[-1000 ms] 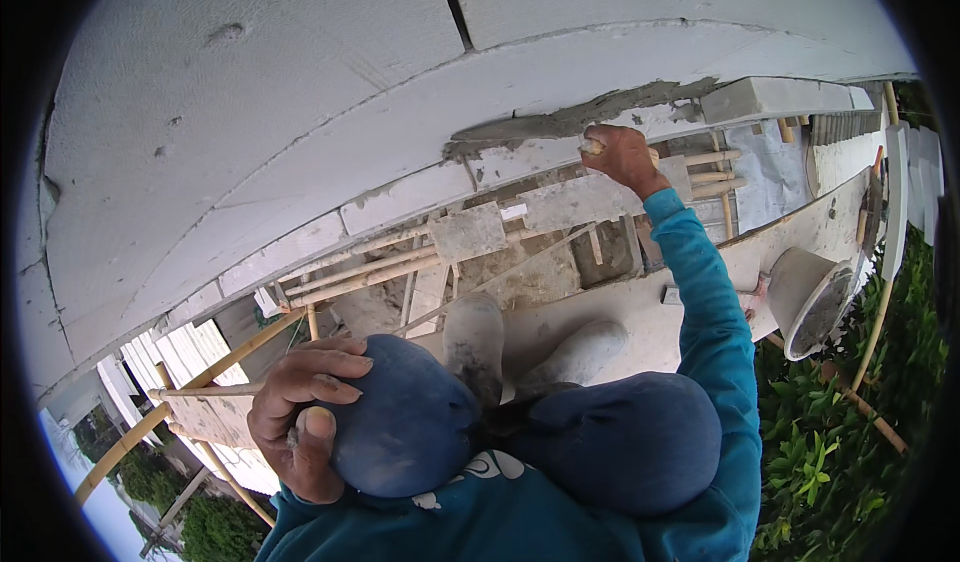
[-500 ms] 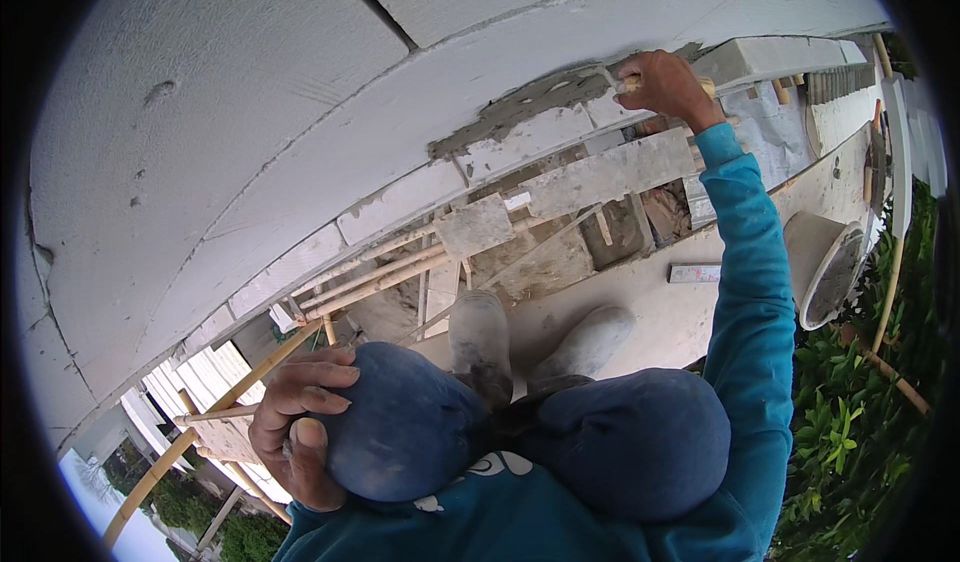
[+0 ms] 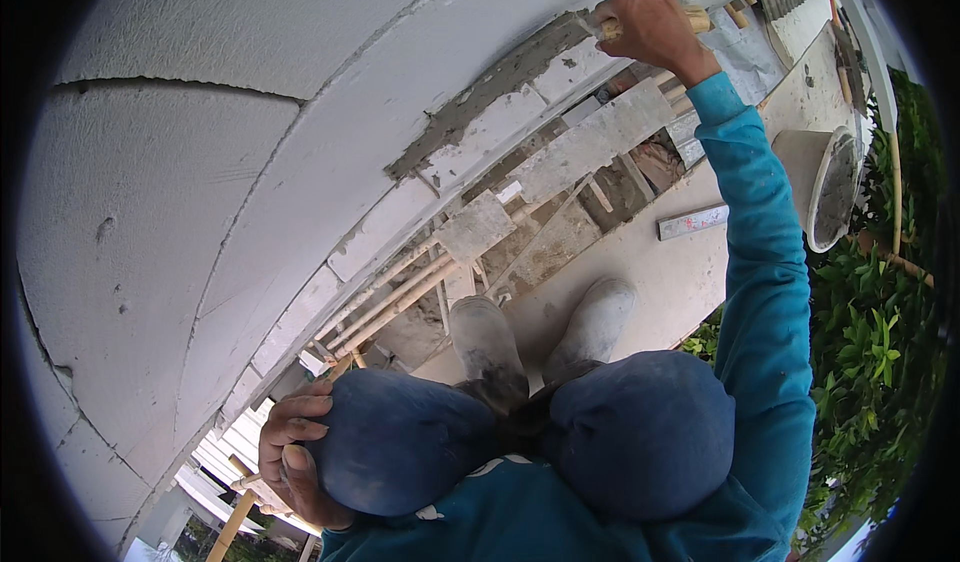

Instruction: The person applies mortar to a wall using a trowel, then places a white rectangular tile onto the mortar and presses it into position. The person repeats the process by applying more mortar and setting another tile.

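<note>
My right hand (image 3: 652, 34) reaches far forward, closed round the wooden handle of a trowel (image 3: 697, 19). Most of its blade is hidden behind the fingers. Below it, wet grey mortar (image 3: 485, 90) forms a rough strip where the pale block wall (image 3: 330, 202) meets a ledge of white blocks (image 3: 502, 127). Against the outer side of my left knee (image 3: 400, 442) rests my left hand (image 3: 297, 457), its fingers bent but apart, with nothing visible in them.
A mortar-stained bucket (image 3: 800, 172) stands on the right of the pale board (image 3: 640, 272) under my boots (image 3: 487, 337). On that board lies a short metal bar (image 3: 692, 223). Bamboo poles (image 3: 400, 307) run below the ledge; leafy bushes (image 3: 870, 362) grow at the right.
My view has turned, so the wall and ledge slope more steeply. My right hand, still round the trowel, appears higher in view. My left hand stays at the knee.
</note>
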Demonstrator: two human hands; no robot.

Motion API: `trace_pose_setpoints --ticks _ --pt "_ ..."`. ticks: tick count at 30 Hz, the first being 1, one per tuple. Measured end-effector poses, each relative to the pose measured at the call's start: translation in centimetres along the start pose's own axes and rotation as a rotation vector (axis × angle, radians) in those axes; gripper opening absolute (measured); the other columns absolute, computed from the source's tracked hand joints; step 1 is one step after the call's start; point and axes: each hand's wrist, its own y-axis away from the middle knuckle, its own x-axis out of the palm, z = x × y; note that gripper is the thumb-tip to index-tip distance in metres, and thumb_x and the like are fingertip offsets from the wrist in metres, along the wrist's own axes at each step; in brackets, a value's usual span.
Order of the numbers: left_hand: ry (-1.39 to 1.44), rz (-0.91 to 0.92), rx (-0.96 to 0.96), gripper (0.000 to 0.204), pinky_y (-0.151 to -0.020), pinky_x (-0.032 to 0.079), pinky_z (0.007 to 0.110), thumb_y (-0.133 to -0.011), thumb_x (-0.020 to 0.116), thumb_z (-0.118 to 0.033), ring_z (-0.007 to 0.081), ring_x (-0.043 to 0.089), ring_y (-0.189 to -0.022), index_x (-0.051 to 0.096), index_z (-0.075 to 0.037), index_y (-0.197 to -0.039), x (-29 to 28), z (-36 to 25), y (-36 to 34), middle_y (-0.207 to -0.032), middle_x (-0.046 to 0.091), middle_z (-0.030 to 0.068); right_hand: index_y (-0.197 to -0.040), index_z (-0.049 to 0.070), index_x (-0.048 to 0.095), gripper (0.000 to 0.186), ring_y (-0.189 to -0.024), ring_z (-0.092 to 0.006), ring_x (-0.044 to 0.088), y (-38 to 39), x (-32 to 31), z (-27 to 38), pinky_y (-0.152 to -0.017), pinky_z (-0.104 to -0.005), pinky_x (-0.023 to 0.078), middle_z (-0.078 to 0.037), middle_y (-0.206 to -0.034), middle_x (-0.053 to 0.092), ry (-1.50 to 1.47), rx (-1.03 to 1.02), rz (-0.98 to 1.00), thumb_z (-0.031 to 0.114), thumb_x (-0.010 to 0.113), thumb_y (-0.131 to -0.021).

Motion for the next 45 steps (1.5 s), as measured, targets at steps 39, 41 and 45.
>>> trace_pose_setpoints --ticks 39,41,45 --pt "0.114 0.008 0.04 0.028 -0.082 0.054 0.04 -0.092 0.054 -0.029 0.0247 0.063 -0.09 0.059 -0.002 -0.087 3.9 2.9 -1.6 -0.085 0.065 0.0144 -0.101 0.008 0.071 0.036 -0.073 -0.0267 0.068 45.8 -5.7 -13.6 -0.065 -0.0398 0.052 -0.011 -0.083 0.071 -0.059 1.413 -0.048 0.035 0.07 -0.076" --pt "0.111 0.026 0.025 0.028 -0.084 0.053 0.042 -0.093 0.054 -0.029 0.0252 0.062 -0.092 0.058 -0.002 -0.086 3.9 2.7 -1.5 -0.086 0.064 0.0147 -0.096 0.007 0.071 0.031 -0.059 -0.017 0.063 44.7 -5.1 -11.7 -0.053 -0.0322 0.048 -0.007 -0.076 0.067 -0.416 1.587 -0.095 0.032 0.071 -0.078" --pt "0.119 0.051 -0.041 0.028 -0.087 0.051 0.044 -0.095 0.053 -0.028 0.0263 0.061 -0.097 0.057 -0.002 -0.086 3.4 2.1 -1.6 -0.089 0.064 0.0153 -0.09 0.006 0.064 0.018 -0.049 -0.007 0.047 43.6 -3.5 -7.9 -0.043 -0.0244 0.036 0.003 -0.064 0.053 -0.785 1.552 -0.434 0.023 0.069 -0.085"
